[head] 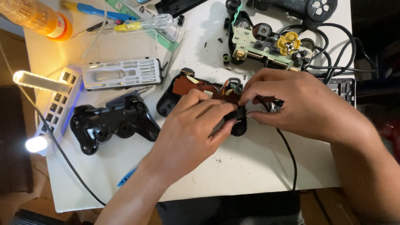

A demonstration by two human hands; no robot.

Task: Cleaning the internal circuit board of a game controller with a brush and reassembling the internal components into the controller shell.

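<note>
An opened black game controller lies mid-table with its brown circuit board and coloured wires exposed. My left hand grips its lower middle, thumb and fingers pinched on the black shell. From the right, my right hand pinches the board and wires at the controller's centre. A black cable runs from under my right hand toward the table's near edge.
A black controller shell lies left. A second disassembled controller with a yellow part sits at the back, cables beside it. A grey bit case, screwdrivers, an orange bottle, a white switch hub and lit lamp occupy the left.
</note>
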